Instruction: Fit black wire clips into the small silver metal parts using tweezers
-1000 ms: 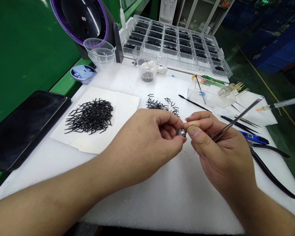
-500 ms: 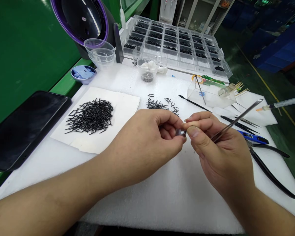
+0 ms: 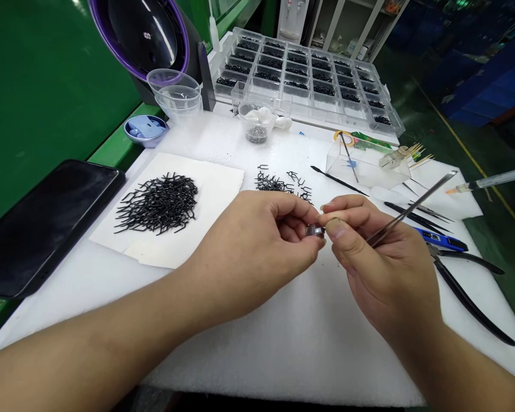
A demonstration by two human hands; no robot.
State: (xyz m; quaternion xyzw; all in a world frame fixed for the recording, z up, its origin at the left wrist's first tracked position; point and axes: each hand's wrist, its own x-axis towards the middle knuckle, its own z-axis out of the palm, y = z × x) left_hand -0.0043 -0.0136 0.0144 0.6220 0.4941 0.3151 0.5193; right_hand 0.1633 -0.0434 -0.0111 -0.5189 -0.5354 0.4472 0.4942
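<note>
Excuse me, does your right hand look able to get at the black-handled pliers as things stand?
Probably yes: the pliers lie close beside the right hand on the white foam pad with nothing between them, though that hand holds tweezers and would likely need to free its grip first.

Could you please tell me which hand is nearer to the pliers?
Right. The right hand is just left of the pliers; the left hand is farther left, beyond the right hand.

Tweezers [image 3: 416, 216] and pliers [image 3: 467, 297] beyond right hand [image 3: 386, 269]
</note>
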